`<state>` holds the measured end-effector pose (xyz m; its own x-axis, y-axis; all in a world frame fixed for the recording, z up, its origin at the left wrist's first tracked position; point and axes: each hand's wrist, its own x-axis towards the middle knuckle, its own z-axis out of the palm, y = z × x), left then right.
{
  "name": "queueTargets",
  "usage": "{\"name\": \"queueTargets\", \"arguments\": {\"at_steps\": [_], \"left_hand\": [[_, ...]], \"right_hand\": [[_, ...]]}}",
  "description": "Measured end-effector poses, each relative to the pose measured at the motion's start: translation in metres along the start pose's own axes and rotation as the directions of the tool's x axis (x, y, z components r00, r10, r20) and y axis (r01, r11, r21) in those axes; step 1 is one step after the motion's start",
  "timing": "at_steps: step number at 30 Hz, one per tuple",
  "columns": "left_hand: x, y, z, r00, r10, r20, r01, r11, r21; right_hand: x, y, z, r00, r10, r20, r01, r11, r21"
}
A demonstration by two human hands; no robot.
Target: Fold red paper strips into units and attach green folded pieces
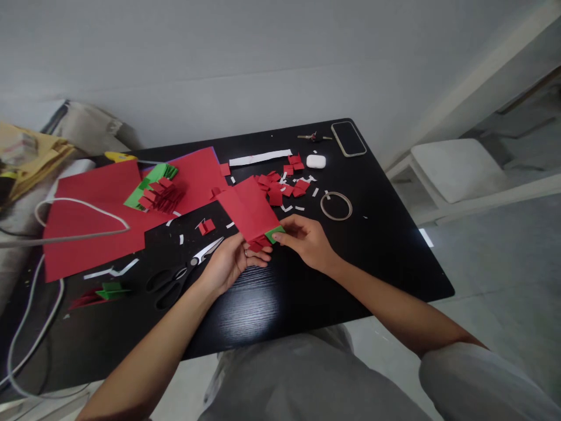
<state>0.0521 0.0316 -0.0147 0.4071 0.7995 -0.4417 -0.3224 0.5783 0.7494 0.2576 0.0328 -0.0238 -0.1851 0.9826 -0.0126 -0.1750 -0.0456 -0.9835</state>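
A folded red paper piece (249, 209) is held just over the table between both hands. My left hand (236, 258) supports its lower left edge from beneath, fingers curled, with small red folded strips showing under the sheet. My right hand (307, 240) pinches a green paper piece (274, 234) at the red piece's lower right corner between thumb and fingers. Whether the green part is fixed to the red one I cannot tell. Beside my left wrist lie black-handled scissors (191, 264), blades partly spread. Behind the held piece is a pile of small red folded papers (277, 190).
Large red sheets (94, 234) lie at left, with a green and red paper bundle (160, 190) on them. A white cable (61, 292) loops over the table's left side. A phone (349, 138), white case (315, 161), tape ring (336, 206) and white strip (260, 157) lie toward the back.
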Motion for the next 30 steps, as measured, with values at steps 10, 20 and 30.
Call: {"name": "queueTargets", "arguments": {"at_steps": [10, 20, 30], "left_hand": [[-0.006, -0.002, 0.001, 0.931, 0.357, -0.072, -0.298, 0.862, 0.411], [-0.008, -0.006, 0.000, 0.857, 0.513, -0.043, -0.422, 0.747, 0.514], [-0.014, -0.002, 0.001, 0.796, 0.604, 0.035, -0.435, 0.531, 0.727]], "right_hand": [[0.003, 0.003, -0.001, 0.998, 0.055, -0.012, -0.055, 0.998, 0.027], [0.004, 0.005, 0.000, 0.998, 0.061, 0.001, -0.061, 0.997, 0.042], [-0.001, 0.004, 0.000, 0.998, -0.061, -0.005, 0.061, 0.998, -0.027]]}}
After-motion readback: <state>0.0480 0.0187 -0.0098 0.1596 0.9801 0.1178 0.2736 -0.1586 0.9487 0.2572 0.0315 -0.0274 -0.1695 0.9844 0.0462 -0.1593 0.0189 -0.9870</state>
